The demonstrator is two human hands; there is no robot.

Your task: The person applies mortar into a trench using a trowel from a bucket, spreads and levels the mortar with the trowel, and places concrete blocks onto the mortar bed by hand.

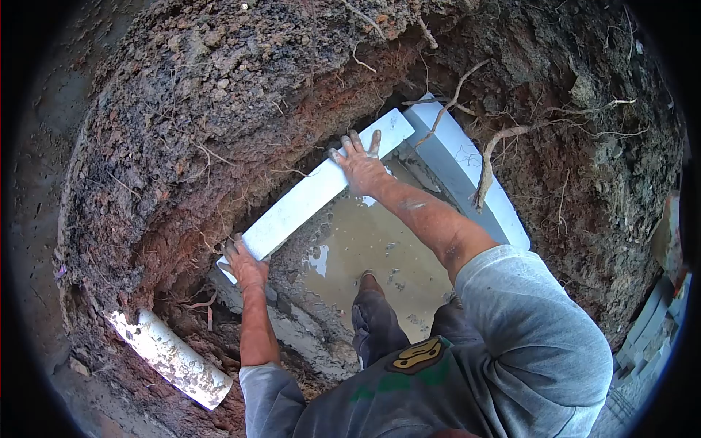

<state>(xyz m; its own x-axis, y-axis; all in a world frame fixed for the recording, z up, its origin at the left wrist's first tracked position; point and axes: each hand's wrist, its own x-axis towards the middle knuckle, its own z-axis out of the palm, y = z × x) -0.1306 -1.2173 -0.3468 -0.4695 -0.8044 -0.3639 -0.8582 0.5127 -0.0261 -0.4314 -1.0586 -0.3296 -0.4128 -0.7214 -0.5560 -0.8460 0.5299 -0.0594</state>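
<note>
A long white block (pixel 310 197) lies slantwise along the far-left side of a muddy pit. My left hand (pixel 246 264) is on its lower-left end, with the fingers spread over the edge. Near the block's upper-right end, my right hand (pixel 360 162) rests on top, muddy fingers spread apart. A second long block (pixel 467 164), white on top and grey on its side, runs down the right side and meets the first near the top corner.
Murky water (pixel 380 237) fills the pit floor around my legs. Roots (pixel 488 157) stick out over the right block. Rough soil walls (pixel 197 95) surround the pit. A mud-spattered white pipe (pixel 175 360) lies at the lower left, and stacked grey blocks (pixel 650 328) stand at the far right.
</note>
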